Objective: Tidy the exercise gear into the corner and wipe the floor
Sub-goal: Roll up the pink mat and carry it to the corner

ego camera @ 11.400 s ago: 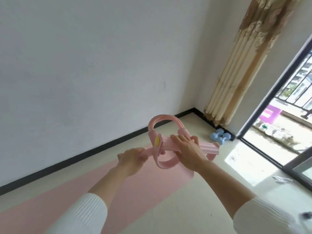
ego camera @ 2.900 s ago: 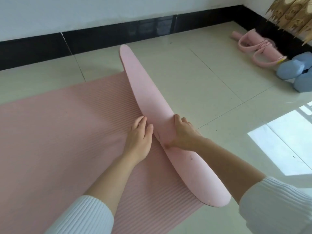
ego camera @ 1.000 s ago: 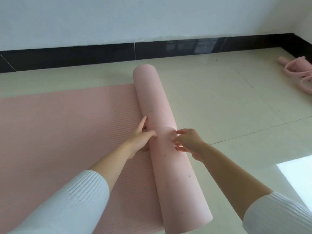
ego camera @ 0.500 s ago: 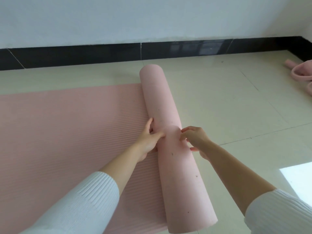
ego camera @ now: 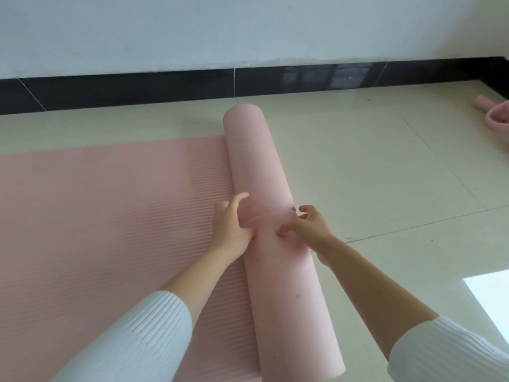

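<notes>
the pink foam exercise mat (ego camera: 278,285) looks soft and matt: its rolled outer face is smooth with a few dark specks, while its flat part is finely ribbed. the cream tiled floor (ego camera: 371,175) is glossy and mirrors light, as does the black polished skirting tile (ego camera: 165,89). the white painted wall (ego camera: 220,31) is matt and slightly uneven. the white knit sleeves (ego camera: 143,340) are ribbed cloth.

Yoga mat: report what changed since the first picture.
The yoga mat, flat then, is now rolled from its right end toward the left; the left hand and right hand grip the roll. They let go of the pink pull band, now on the floor at right. The mat's left part remains flat.
</notes>
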A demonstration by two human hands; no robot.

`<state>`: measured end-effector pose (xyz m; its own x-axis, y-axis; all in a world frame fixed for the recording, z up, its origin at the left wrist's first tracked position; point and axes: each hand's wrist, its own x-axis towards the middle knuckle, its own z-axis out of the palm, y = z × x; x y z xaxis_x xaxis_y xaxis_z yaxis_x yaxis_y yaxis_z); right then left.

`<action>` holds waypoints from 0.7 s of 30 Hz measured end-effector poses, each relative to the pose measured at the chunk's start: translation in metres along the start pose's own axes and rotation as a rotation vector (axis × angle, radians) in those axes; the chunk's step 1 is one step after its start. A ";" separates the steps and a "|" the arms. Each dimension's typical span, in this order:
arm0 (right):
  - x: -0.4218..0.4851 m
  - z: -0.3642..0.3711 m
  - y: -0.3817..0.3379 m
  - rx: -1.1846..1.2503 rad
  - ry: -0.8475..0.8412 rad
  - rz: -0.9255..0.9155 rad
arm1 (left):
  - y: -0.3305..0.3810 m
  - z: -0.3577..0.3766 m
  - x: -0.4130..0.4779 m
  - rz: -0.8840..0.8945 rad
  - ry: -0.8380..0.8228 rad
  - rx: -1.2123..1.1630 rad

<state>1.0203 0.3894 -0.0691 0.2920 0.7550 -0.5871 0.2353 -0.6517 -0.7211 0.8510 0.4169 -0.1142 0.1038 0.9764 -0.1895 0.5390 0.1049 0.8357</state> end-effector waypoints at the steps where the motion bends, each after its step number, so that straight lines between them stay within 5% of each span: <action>1: -0.001 0.001 -0.002 0.031 -0.019 0.008 | -0.001 -0.004 0.001 0.054 0.008 0.042; 4: -0.003 0.005 -0.013 0.061 -0.060 -0.010 | -0.002 -0.020 -0.001 -0.011 -0.014 -0.005; 8: -0.009 0.019 -0.031 -0.059 -0.053 -0.126 | 0.008 -0.060 -0.013 -0.324 -0.229 -0.351; 11: -0.019 0.037 -0.042 -0.063 -0.150 -0.168 | -0.005 -0.084 -0.023 -0.357 -0.374 -0.273; 14: -0.025 0.059 -0.049 0.003 -0.227 -0.156 | -0.022 -0.097 -0.027 -0.369 -0.255 -0.263; 18: -0.031 0.085 -0.058 0.135 -0.259 -0.123 | -0.045 -0.119 -0.031 -0.078 -0.014 -0.038; 21: -0.035 0.105 -0.070 0.204 -0.207 0.021 | -0.062 -0.138 -0.036 -0.060 0.014 0.040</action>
<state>0.8965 0.4157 -0.0365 0.0950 0.7537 -0.6503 0.0332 -0.6553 -0.7546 0.6990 0.4011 -0.0878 0.0589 0.9710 -0.2315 0.5773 0.1560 0.8015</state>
